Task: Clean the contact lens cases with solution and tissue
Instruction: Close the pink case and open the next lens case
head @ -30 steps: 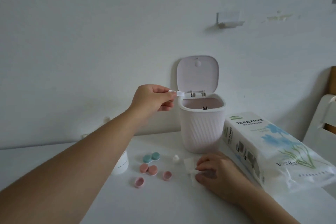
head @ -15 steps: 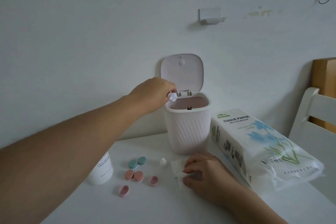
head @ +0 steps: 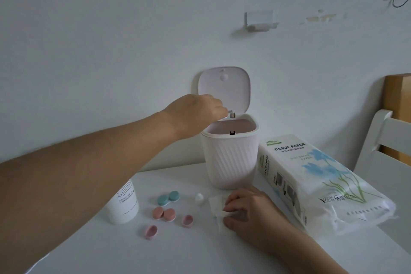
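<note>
Now the left hand (head: 195, 111) has dropped over the open bin (head: 230, 153), its fingers curled downward; whether the white scrap it pinched a second ago is released, I cannot tell. The right hand (head: 251, 211) presses tissue (head: 216, 207) on the worktop (head: 200, 251) (fingers curled on it). Pink case (head: 164, 214), caps off, awaits wiping.

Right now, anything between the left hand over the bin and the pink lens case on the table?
Nothing visible. The left hand is above the open bin; the pink lens case lies below on bare table, with the green case behind it and the solution bottle to its left.
</note>
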{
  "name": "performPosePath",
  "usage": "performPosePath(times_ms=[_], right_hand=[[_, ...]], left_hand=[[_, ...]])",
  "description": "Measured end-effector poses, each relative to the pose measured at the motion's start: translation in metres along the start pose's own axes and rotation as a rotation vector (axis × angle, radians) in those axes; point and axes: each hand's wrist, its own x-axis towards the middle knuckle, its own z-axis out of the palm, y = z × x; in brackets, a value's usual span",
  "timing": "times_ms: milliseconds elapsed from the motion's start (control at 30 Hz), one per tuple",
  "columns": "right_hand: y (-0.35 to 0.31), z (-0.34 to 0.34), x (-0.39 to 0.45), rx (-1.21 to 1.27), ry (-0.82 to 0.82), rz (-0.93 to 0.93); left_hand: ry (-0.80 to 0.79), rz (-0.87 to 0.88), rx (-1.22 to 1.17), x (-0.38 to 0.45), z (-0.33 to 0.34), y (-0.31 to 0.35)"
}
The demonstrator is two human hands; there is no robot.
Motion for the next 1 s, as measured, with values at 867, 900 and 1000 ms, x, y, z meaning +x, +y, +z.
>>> performPosePath(times_ms=[867,900,1000], right_hand=[[0.000,0.000,0.001,-0.006,-0.022,0.015],[0.000,0.000,0.000,-0.008,-0.023,0.013],[0.001,0.000,0.001,-0.004,-0.026,0.014]], left_hand=[[-0.039,0.165,0.184,-0.001,-0.012,0.002],[-0.033,0.156,0.190,-0.001,-0.012,0.000],[-0.040,0.098,0.160,-0.002,-0.011,-0.005]])
